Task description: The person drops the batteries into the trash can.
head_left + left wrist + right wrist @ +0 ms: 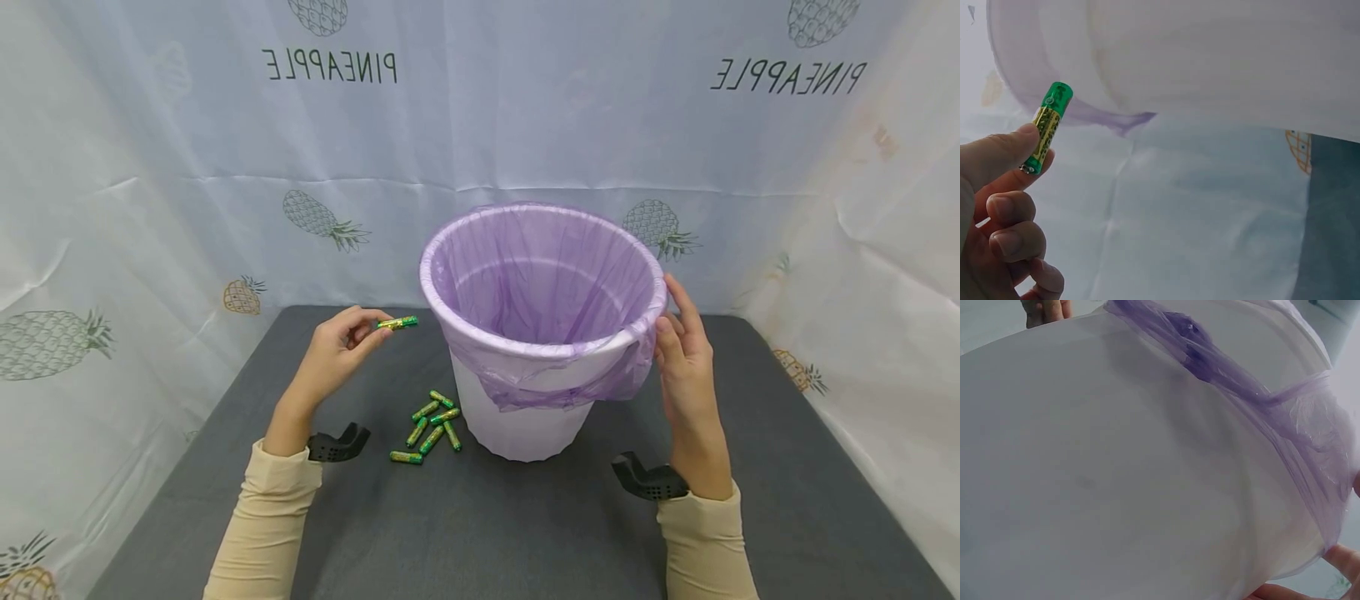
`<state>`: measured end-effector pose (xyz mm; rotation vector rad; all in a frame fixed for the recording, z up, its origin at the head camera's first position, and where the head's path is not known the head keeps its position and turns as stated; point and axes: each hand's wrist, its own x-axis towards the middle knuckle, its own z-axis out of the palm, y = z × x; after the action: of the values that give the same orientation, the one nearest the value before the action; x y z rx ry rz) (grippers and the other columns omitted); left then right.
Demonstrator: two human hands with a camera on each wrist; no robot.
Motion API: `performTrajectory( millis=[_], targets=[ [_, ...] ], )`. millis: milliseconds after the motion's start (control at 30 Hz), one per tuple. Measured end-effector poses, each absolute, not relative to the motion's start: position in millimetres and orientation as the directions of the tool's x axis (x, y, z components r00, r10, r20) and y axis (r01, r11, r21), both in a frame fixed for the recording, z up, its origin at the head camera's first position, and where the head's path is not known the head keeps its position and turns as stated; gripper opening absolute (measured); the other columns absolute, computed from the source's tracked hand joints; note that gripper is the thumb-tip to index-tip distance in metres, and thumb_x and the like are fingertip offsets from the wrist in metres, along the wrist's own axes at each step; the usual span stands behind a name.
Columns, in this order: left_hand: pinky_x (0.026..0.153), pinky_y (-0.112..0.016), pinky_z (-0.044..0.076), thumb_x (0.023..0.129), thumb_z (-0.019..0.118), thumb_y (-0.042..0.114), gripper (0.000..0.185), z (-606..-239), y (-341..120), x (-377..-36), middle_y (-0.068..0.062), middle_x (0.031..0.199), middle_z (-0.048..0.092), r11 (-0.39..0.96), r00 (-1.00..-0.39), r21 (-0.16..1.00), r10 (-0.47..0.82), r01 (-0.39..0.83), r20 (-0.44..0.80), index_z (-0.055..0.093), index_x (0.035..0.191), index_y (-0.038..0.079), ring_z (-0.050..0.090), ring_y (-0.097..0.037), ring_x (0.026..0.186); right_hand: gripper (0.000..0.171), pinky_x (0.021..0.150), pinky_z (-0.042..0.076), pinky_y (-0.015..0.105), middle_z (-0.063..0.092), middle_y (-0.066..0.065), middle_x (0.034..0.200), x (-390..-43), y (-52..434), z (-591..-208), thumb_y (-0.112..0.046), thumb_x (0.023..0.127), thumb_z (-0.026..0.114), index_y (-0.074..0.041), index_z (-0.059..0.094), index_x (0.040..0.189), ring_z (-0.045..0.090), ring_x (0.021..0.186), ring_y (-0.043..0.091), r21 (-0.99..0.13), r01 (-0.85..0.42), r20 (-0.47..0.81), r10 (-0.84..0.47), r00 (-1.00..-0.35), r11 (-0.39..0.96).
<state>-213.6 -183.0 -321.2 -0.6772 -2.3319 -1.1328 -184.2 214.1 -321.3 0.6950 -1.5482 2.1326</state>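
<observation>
Your left hand (pixel 335 346) pinches a green and yellow battery (pixel 397 322) between thumb and forefinger, raised above the dark table (pixel 525 517) at about nine o'clock from the white bin (pixel 525 417). The other fingers curl loosely under it. Your right hand (pixel 684 350) rests with straight fingers against the bin's rim at three o'clock, touching the purple bag (pixel 540 283) that lines it. Six more loose batteries (pixel 431 427) lie in a cluster on the table, just beside the bin's base at eight o'clock.
</observation>
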Motion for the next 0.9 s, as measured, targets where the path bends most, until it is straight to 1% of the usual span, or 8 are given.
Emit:
performTrajectory(
  millis=[100, 200, 300, 367, 633, 900],
  targets=[
    [0.056, -0.021, 0.027, 0.081, 0.066, -0.012, 0.015, -313, -179, -210, -0.003, 0.067, 0.036, 0.532, -0.758, 0.578, 0.21, 0.619, 0.618, 0.068, 0.095, -0.006, 0.031, -0.013, 0.06, 0.05, 0.081, 0.049, 0.015, 0.068, -0.005, 0.111, -184, 214, -322, -0.009, 0.1, 0.048, -0.012, 0.036, 0.149, 0.061, 0.093, 0.003, -0.75, -0.593, 0.61, 0.04, -0.791, -0.294],
    [0.055, -0.02, 0.026, 0.08, 0.067, -0.012, 0.018, -315, -181, -214, -0.001, 0.068, 0.036, 0.511, -0.732, 0.568, 0.2, 0.645, 0.651, 0.069, 0.095, -0.004, 0.031, -0.009, 0.06, 0.05, 0.08, 0.049, 0.016, 0.068, -0.005, 0.109, -184, 215, -322, -0.01, 0.1, 0.048, -0.012, 0.037, 0.149, 0.06, 0.092, 0.003, -0.752, -0.591, 0.608, 0.041, -0.793, -0.29],
    [0.055, -0.02, 0.027, 0.079, 0.069, -0.01, 0.02, -318, -183, -218, 0.001, 0.068, 0.037, 0.498, -0.71, 0.555, 0.196, 0.666, 0.676, 0.071, 0.096, 0.001, 0.031, -0.005, 0.06, 0.05, 0.08, 0.049, 0.016, 0.068, -0.006, 0.108, -184, 215, -322, -0.01, 0.1, 0.048, -0.012, 0.036, 0.149, 0.06, 0.091, 0.003, -0.757, -0.588, 0.603, 0.041, -0.797, -0.287],
    [0.055, -0.02, 0.027, 0.081, 0.069, -0.007, 0.019, -315, -184, -217, 0.001, 0.068, 0.037, 0.492, -0.705, 0.553, 0.199, 0.672, 0.68, 0.071, 0.096, 0.004, 0.031, -0.004, 0.06, 0.05, 0.08, 0.049, 0.016, 0.068, -0.006, 0.107, -184, 215, -322, -0.01, 0.1, 0.048, -0.012, 0.036, 0.149, 0.06, 0.091, 0.003, -0.758, -0.587, 0.602, 0.042, -0.797, -0.285],
    [0.056, -0.02, 0.027, 0.084, 0.067, -0.006, 0.017, -300, -181, -212, 0.001, 0.068, 0.037, 0.493, -0.695, 0.546, 0.189, 0.678, 0.693, 0.071, 0.098, 0.004, 0.032, -0.005, 0.06, 0.05, 0.08, 0.049, 0.016, 0.068, -0.006, 0.108, -184, 215, -322, -0.009, 0.1, 0.048, -0.012, 0.037, 0.148, 0.061, 0.091, 0.003, -0.756, -0.589, 0.605, 0.037, -0.795, -0.285],
    [0.057, -0.021, 0.027, 0.083, 0.068, -0.008, 0.018, -289, -177, -211, 0.0, 0.068, 0.035, 0.459, -0.66, 0.527, 0.196, 0.715, 0.725, 0.071, 0.098, 0.002, 0.03, -0.004, 0.061, 0.05, 0.081, 0.049, 0.016, 0.067, -0.006, 0.109, -183, 215, -321, -0.01, 0.1, 0.048, -0.012, 0.036, 0.149, 0.061, 0.092, 0.003, -0.766, -0.587, 0.598, 0.046, -0.8, -0.264]
  ],
)
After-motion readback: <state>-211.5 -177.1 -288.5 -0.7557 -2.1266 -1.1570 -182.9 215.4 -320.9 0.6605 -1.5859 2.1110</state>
